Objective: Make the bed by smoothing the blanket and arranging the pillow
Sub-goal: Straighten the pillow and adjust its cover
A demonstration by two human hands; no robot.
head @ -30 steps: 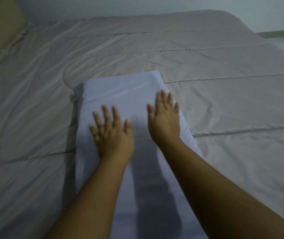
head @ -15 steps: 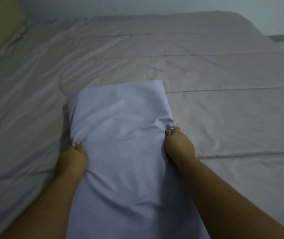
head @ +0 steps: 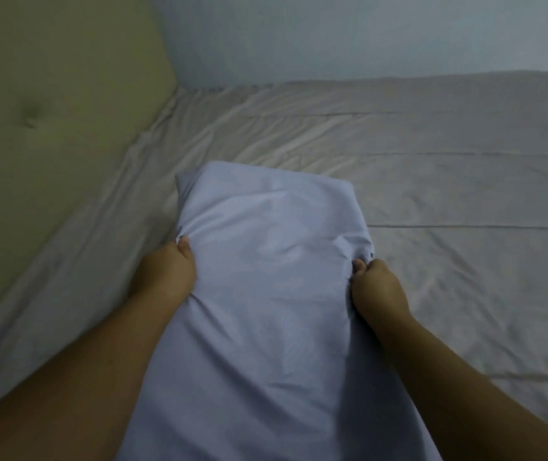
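At centre frame, my left hand and right hand each close a tight grip on the pale blue pillow, pinching its sides. Only the cover may be caught; it could slip.

no writing, label, brand, number or sign can be read anywhere in this view.
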